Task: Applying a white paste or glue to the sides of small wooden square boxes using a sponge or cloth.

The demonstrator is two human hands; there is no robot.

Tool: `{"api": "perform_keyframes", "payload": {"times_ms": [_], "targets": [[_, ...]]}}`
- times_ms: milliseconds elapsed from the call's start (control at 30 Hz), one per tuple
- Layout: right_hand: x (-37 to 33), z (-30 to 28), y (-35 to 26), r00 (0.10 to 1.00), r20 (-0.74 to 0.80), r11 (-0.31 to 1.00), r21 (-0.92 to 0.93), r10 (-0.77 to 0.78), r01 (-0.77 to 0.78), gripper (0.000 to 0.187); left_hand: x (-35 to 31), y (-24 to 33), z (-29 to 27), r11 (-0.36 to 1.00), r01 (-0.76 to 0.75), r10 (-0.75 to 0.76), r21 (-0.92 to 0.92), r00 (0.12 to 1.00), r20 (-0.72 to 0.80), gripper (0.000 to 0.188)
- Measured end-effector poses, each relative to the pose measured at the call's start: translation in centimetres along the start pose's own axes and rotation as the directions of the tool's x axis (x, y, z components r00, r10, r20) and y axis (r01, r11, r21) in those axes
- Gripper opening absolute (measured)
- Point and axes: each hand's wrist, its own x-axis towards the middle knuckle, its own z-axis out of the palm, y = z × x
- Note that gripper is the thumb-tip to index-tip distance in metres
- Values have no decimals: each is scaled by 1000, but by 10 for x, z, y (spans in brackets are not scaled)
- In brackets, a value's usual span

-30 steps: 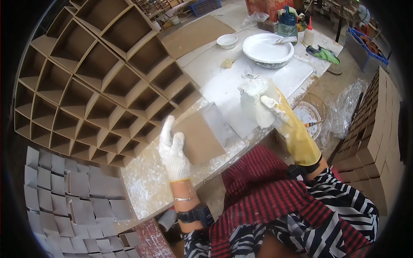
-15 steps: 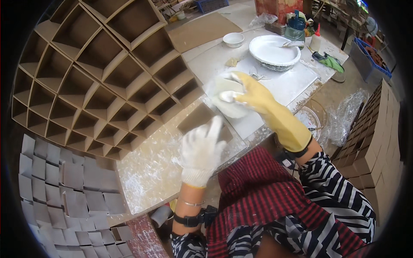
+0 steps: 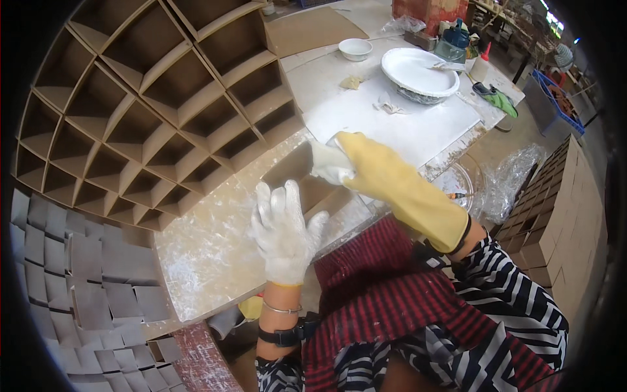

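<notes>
A brown open cardboard box sits on the worktable between my hands. My left hand, in a white knit glove, has its fingers stretched out and thumb apart at the box's near left side; whether it presses on the wall I cannot tell. In a long yellow rubber glove, my right hand is closed around a crumpled white cloth at the box's far right edge. The glove covers part of the cloth, and my hands hide parts of the box walls.
Stacked brown compartment boxes rise at the left. A wide bowl of white paste with a brush stands at the back, near a small white bowl and a blue-green jug. More stacked boxes stand at right, beside clear plastic wrap.
My right hand has come down and left with the white cloth to the box. The left hand has moved slightly left and toward me, its fingers now spread.
</notes>
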Motion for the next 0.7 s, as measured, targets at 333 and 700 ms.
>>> {"api": "perform_keyframes", "payload": {"times_ms": [333,700], "targets": [[1,-18,-21,909,-78,912,-57,-410,406,33,-12,-16,1,937,101,-151,-334,981,-125,90],[-6,24,-65,721,167,687,-220,-673,692,28,-38,-26,84,938,61,-121,-341,980,-156,50]]}}
